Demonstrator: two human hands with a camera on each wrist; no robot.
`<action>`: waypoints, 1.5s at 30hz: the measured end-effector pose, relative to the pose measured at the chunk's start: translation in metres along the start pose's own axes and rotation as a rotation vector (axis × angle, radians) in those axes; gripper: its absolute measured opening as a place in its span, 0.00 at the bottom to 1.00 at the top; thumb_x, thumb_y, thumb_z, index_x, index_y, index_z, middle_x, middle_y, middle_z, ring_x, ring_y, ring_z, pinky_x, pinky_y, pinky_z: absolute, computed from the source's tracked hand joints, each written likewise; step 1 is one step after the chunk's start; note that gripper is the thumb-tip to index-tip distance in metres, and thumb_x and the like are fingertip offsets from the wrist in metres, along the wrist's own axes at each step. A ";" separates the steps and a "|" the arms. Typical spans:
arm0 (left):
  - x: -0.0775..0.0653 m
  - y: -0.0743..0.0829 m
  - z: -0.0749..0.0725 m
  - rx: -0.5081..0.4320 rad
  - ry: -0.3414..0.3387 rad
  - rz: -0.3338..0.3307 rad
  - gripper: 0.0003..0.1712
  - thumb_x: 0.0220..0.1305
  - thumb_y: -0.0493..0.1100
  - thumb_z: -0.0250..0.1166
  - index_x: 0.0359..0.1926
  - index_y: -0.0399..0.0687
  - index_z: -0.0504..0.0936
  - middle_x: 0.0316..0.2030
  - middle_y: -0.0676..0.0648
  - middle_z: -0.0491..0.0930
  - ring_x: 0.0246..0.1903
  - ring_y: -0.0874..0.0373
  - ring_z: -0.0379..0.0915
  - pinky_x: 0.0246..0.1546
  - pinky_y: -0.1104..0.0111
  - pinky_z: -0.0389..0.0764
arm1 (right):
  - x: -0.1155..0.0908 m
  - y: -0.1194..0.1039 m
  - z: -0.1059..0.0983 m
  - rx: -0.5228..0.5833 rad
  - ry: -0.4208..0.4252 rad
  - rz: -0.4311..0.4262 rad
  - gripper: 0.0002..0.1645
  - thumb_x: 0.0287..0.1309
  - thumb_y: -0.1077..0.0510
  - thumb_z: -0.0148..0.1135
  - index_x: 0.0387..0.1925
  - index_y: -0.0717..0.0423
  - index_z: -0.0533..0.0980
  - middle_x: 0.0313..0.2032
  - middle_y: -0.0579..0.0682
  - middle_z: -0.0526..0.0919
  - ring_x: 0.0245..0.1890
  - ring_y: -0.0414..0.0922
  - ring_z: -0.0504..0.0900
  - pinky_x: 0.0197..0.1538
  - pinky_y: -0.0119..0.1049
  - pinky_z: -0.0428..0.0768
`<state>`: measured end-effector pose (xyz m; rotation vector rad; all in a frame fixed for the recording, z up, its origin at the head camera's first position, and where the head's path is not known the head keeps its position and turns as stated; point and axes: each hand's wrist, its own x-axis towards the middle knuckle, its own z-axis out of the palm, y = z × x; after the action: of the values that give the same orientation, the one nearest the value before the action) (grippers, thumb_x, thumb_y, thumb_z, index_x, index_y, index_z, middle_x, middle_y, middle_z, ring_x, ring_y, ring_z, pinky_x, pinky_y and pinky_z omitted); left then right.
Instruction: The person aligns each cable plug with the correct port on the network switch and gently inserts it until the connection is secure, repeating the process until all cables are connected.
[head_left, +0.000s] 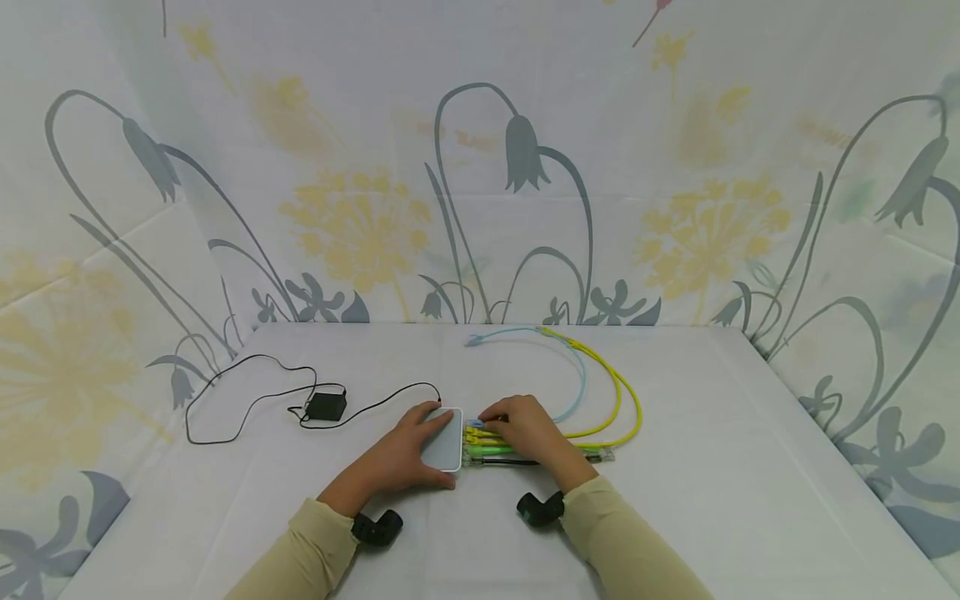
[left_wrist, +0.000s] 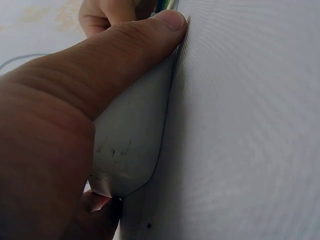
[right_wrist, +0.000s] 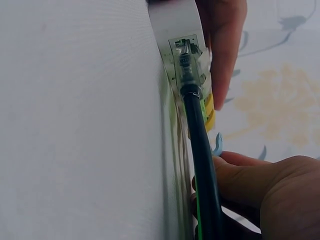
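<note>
A small white network switch with a grey top [head_left: 447, 442] lies on the table, gripped by my left hand [head_left: 401, 454] with the thumb along its near side and fingers at the far side. At its right side, my right hand [head_left: 525, 425] pinches a light blue network cable [head_left: 475, 423] close to its plug. Beside that plug, yellow network cables [head_left: 628, 408], a green cable [head_left: 491, 450] and a black network cable [right_wrist: 197, 130] run to the same side. In the right wrist view the black cable's clear plug sits at a port. My fingers partly hide the blue plug.
A black power adapter [head_left: 326, 407] lies left of the switch, its thin cord [head_left: 390, 394] looping on the white table [head_left: 720, 467] and reaching the switch. The blue cable's other plug [head_left: 474, 340] lies toward the back. A flower-patterned cloth [head_left: 480, 167] hangs behind.
</note>
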<state>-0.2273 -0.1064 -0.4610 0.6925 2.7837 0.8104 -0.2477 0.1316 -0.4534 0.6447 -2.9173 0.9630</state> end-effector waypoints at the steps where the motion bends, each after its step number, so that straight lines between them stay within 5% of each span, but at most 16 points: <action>1: 0.000 0.000 0.000 0.000 0.001 0.003 0.58 0.42 0.65 0.76 0.73 0.59 0.61 0.73 0.46 0.52 0.69 0.47 0.56 0.62 0.52 0.67 | 0.000 0.000 0.000 -0.003 -0.002 0.001 0.11 0.63 0.57 0.62 0.44 0.49 0.86 0.44 0.48 0.87 0.49 0.48 0.83 0.54 0.46 0.77; 45: 0.001 -0.003 0.001 0.002 0.013 0.027 0.58 0.41 0.65 0.77 0.72 0.58 0.63 0.73 0.46 0.53 0.70 0.46 0.55 0.62 0.52 0.68 | 0.003 0.000 0.005 -0.001 0.009 0.003 0.10 0.63 0.56 0.61 0.43 0.47 0.86 0.45 0.47 0.87 0.51 0.48 0.82 0.55 0.46 0.76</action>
<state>-0.2289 -0.1074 -0.4634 0.7291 2.7926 0.8206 -0.2502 0.1277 -0.4570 0.6340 -2.9120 0.9620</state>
